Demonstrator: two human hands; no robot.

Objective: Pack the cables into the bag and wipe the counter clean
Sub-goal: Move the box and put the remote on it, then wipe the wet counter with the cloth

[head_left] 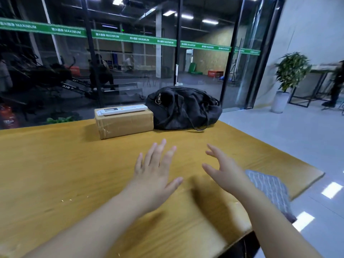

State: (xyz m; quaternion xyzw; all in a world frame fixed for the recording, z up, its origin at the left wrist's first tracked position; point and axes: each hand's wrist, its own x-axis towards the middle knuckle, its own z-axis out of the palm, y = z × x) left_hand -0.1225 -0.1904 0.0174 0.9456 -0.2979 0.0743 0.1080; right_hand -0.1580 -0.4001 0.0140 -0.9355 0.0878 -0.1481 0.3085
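A black duffel bag sits zipped at the far edge of the yellow wooden counter. My left hand hovers over the middle of the counter with fingers spread and holds nothing. My right hand is beside it, fingers spread and empty, reaching toward the bag. A grey patterned cloth lies near the counter's right edge, partly under my right forearm. I see no cables in this view. A few small crumbs dot the counter at the near left.
A cardboard box stands left of the bag with a white remote-like device on top. A glass wall runs behind the counter. A potted plant and a person stand on the tiled floor at the right.
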